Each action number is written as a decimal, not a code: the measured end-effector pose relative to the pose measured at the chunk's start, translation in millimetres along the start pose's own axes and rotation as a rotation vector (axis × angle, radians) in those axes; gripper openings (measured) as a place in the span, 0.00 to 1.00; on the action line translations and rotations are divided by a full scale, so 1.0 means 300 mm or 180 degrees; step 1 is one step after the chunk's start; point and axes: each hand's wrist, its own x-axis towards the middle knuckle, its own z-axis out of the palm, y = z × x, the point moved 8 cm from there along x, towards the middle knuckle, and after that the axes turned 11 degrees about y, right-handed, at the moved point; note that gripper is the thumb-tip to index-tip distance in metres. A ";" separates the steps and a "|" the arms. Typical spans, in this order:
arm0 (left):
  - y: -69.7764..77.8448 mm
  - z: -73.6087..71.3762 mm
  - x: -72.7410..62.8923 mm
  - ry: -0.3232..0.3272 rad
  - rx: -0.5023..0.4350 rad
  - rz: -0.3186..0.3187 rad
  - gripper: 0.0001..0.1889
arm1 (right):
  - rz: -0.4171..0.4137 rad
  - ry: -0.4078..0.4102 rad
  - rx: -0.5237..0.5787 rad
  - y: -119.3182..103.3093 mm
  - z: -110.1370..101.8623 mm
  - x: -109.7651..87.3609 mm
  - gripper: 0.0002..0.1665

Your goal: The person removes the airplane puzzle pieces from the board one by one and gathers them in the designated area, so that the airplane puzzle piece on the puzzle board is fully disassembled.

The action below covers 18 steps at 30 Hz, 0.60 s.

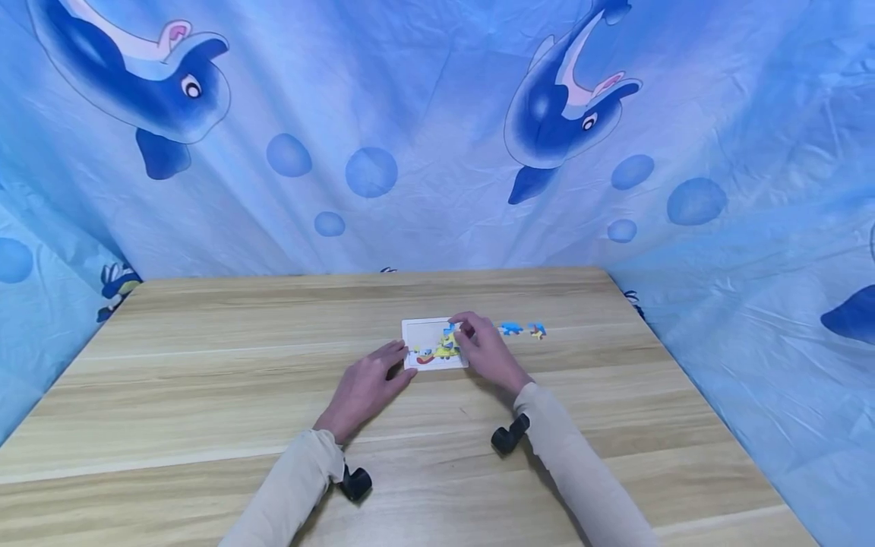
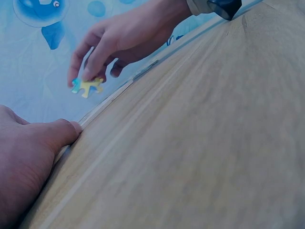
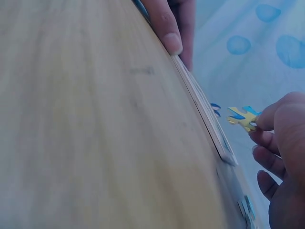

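Observation:
A white-framed jigsaw puzzle board (image 1: 424, 333) lies flat on the table, with yellow, red and blue pieces laid along its lower and right part. My left hand (image 1: 365, 384) rests at the board's left side, fingers extended along that edge and the thumb (image 2: 64, 132) pressing the near-left corner. Over the right part of the board, my right hand (image 1: 487, 353) pinches a yellow and blue puzzle piece (image 3: 244, 118) between thumb and fingertips. The piece is raised above the board, as both wrist views show.
To the right of the board, loose puzzle pieces lie on the wooden table (image 1: 239, 395): a blue one (image 1: 510, 328) and a blue, yellow and red one (image 1: 537, 330). Behind the table hangs a blue curtain (image 1: 437, 152) printed with dolphins and bubbles.

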 end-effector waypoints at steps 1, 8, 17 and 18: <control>0.000 0.000 0.000 0.0009 -0.0005 0.0005 0.25 | -0.0008 0.0022 0.0014 0.003 -0.009 -0.004 0.16; 0.002 -0.001 0.001 0.0049 0.0006 0.0045 0.26 | 0.0031 0.0080 0.0070 0.035 -0.068 -0.032 0.16; -0.002 0.001 -0.001 0.0032 0.0007 -0.0002 0.25 | 0.0168 0.0102 0.0075 0.080 -0.140 -0.062 0.17; -0.003 0.002 -0.002 0.0023 0.0010 -0.0007 0.25 | 0.0161 0.0118 0.0082 0.084 -0.149 -0.065 0.16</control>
